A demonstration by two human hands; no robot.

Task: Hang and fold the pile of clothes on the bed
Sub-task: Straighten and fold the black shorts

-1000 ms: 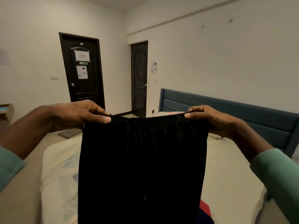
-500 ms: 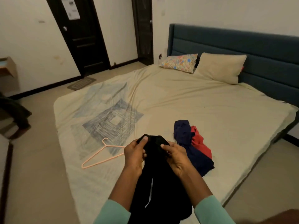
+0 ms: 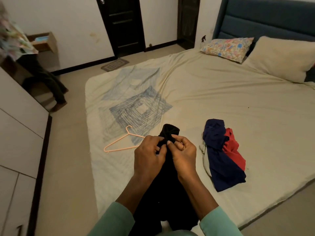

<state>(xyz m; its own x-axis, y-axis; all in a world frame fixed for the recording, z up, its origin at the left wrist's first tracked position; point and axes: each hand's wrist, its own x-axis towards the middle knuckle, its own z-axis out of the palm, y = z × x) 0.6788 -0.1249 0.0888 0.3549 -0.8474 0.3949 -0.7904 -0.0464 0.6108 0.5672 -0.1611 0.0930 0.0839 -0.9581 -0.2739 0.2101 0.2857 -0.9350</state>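
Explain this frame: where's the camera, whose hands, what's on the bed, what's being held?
No machine here: a person wears one wide-angle camera on the head, looking forward and down. The left hand and right hand both pinch a bunched black garment, which hangs down between the arms. On the bed lie a pink hanger, left of the hands, and a navy garment with a red garment, crumpled together on the right. A floral pillow and a cream pillow sit by the headboard.

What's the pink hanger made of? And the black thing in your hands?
Hanger: probably plastic. It looks thin, smooth and stiff, in one even pink colour.
Black garment: soft matte cloth, maybe knit. It bunches up and droops limply.
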